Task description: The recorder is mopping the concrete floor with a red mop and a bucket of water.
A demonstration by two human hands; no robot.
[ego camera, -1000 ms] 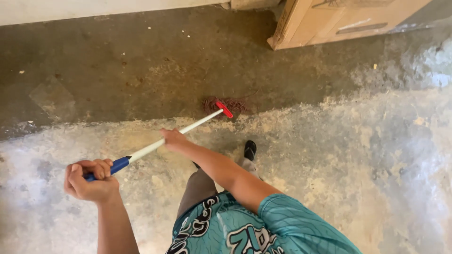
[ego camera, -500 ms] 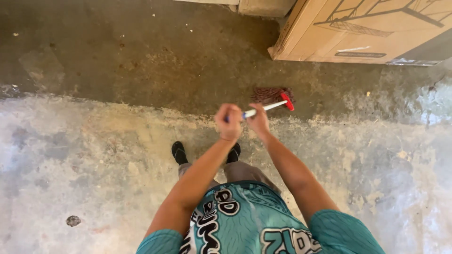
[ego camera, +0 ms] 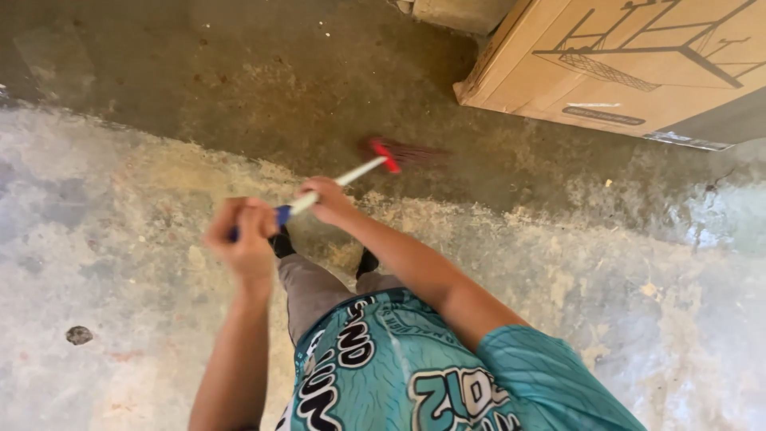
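Broom (ego camera: pixel 351 177) slanted over concrete floor (ego camera: pixel 144 104), red head near cardboard box (ego camera: pixel 622 64). Left hand (ego camera: pixel 243 235) fisted round blue grip end; right hand (ego camera: pixel 327 199) wrapped mid-handle. Probably light, stiff shaft, soft bristles; best gripped two-handed, spaced.

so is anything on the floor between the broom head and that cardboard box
Nothing visible. The broom head lies on bare dark concrete, and the stretch up to the cardboard box shows only small specks. Left hand and right hand both grip the handle.
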